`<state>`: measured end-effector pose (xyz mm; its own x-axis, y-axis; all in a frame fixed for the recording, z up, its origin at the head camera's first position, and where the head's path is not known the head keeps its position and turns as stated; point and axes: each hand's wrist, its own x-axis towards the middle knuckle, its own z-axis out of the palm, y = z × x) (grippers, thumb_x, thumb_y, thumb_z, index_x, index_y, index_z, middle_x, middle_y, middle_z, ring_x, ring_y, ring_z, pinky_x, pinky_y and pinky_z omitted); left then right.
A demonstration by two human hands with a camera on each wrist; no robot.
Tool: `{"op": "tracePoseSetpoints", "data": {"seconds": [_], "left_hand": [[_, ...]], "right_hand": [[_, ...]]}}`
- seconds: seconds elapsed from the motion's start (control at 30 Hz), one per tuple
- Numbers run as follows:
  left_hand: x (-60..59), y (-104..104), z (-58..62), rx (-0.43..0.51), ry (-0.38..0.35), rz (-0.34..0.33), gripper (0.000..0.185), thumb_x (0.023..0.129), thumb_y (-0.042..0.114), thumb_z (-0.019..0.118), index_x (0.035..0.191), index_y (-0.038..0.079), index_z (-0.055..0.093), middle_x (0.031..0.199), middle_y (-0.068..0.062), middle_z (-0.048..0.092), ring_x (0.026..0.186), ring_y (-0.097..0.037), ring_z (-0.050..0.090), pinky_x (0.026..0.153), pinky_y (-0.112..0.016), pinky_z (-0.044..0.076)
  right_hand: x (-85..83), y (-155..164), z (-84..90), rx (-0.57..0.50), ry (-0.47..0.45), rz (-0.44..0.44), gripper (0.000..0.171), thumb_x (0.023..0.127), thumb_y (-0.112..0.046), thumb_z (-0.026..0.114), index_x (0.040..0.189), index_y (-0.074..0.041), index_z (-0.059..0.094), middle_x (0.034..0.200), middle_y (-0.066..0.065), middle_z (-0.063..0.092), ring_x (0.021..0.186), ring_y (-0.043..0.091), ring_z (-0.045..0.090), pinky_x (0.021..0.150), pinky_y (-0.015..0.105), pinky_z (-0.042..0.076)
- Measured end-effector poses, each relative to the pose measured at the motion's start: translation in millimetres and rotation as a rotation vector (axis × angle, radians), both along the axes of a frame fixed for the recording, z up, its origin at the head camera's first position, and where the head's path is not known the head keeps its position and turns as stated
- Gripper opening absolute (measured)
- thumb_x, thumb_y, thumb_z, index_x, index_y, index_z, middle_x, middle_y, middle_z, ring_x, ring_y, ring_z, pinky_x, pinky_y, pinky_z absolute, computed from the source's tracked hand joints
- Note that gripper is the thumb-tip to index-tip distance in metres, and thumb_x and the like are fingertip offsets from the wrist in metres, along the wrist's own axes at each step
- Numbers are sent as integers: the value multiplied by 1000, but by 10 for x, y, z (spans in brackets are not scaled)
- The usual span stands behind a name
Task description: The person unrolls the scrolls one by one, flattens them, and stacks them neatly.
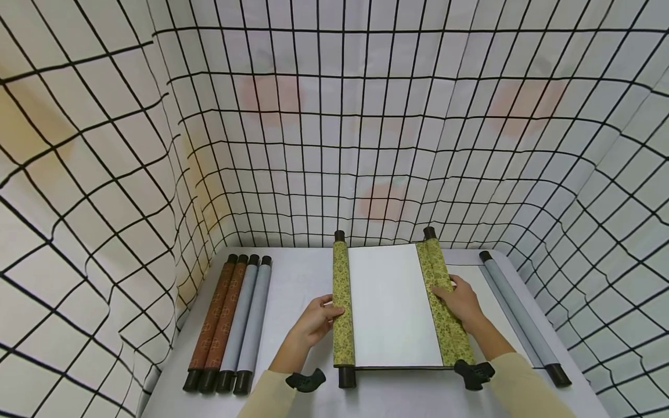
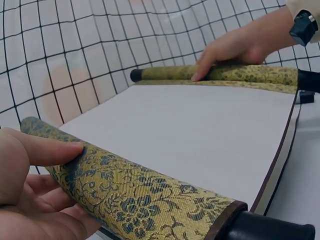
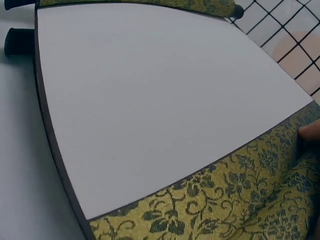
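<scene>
A scroll (image 1: 392, 307) with yellow-green flowered brocade lies partly unrolled on the white table, a white sheet showing between its two rolls. My left hand (image 1: 316, 319) holds the left roll (image 2: 140, 195), thumb on top and fingers under it (image 2: 30, 185). My right hand (image 1: 460, 302) lies on the right roll (image 1: 444, 302), its fingers laid over the brocade (image 2: 235, 47). In the right wrist view one fingertip (image 3: 311, 132) shows at the edge of the brocade band (image 3: 225, 200), beside the white sheet (image 3: 150, 100). Black end knobs stick out of both rolls.
Two brown rolled scrolls (image 1: 214, 316) and two grey ones (image 1: 248, 319) lie side by side at the table's left. A grey scroll (image 1: 517, 313) lies at the right, its pale sheet (image 1: 491, 302) running under my right hand. Grid-patterned cloth walls (image 1: 104, 174) enclose three sides.
</scene>
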<state>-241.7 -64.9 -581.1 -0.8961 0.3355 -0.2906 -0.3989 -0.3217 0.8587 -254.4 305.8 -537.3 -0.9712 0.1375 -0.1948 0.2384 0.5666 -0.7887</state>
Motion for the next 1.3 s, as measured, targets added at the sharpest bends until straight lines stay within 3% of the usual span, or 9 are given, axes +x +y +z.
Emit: {"op": "tracePoseSetpoints", "data": {"seconds": [0.1, 0.23, 0.3, 0.4, 0.47, 0.53, 0.67, 0.9, 1.3], "left_hand": [[-5, 16, -4, 17, 6, -8, 84, 97, -2, 64, 158, -14, 7, 102, -8, 57, 84, -14, 56, 78, -31, 46], [-18, 64, -18, 55, 16, 7, 75, 97, -2, 59, 154, -16, 13, 99, -7, 50, 83, -14, 51, 76, -30, 47], [-22, 100, -23, 73, 0, 40, 49, 94, 0, 57, 136, -14, 37, 99, -8, 47, 83, -16, 49, 74, -30, 47], [-19, 158, -28, 78, -28, 76, 28, 94, 8, 58, 116, -6, 47, 105, -12, 49, 89, -21, 53, 76, -32, 50], [-15, 194, -26, 38, -48, 101, 27, 96, 15, 64, 112, -3, 52, 108, -14, 55, 91, -23, 58, 77, -34, 52], [-5, 219, -17, -23, -44, 106, 47, 96, 20, 73, 129, -6, 51, 112, -17, 59, 94, -26, 63, 79, -36, 55], [9, 232, 0, -140, -27, 117, 67, 87, 15, 85, 138, -9, 48, 114, -20, 61, 93, -29, 65, 76, -38, 57], [7, 177, -25, -174, 19, 113, 62, 86, 3, 77, 140, -10, 48, 116, -21, 58, 93, -28, 63, 74, -37, 57], [32, 125, -43, -206, 28, 172, 57, 88, 10, 62, 137, -11, 45, 112, -23, 57, 88, -30, 60, 71, -38, 53]], "right_hand": [[21, 18, 29, -29, -5, -10, 87, 104, -41, 61, 160, 9, 17, 147, 39, 38, 124, 51, 50, 90, 57, 49], [30, 18, 52, -82, 6, -21, 82, 104, -36, 61, 160, 8, 19, 141, 38, 45, 109, 43, 61, 79, 48, 55], [29, 11, 58, -112, 14, -22, 82, 104, -35, 62, 159, 7, 19, 136, 36, 49, 98, 36, 65, 72, 44, 56], [23, 2, 52, -168, 15, -25, 82, 104, -34, 64, 160, 6, 18, 131, 34, 52, 86, 28, 67, 66, 42, 57], [22, -1, 44, -193, 13, -22, 83, 104, -33, 64, 160, 6, 17, 131, 34, 53, 84, 25, 67, 66, 41, 57], [23, 0, 33, -208, 9, -18, 84, 104, -32, 64, 160, 6, 16, 131, 33, 52, 83, 24, 67, 67, 41, 57], [22, 13, 12, -224, 4, -21, 81, 104, -29, 64, 160, 5, 17, 129, 32, 54, 81, 24, 68, 66, 42, 58], [11, 76, 4, -205, 11, 1, 84, 104, -32, 65, 161, 5, 17, 135, 36, 49, 86, 27, 68, 68, 42, 58], [34, 106, 18, -194, 19, -11, 84, 104, -32, 65, 161, 7, 17, 133, 35, 49, 85, 27, 67, 67, 42, 58]]}}
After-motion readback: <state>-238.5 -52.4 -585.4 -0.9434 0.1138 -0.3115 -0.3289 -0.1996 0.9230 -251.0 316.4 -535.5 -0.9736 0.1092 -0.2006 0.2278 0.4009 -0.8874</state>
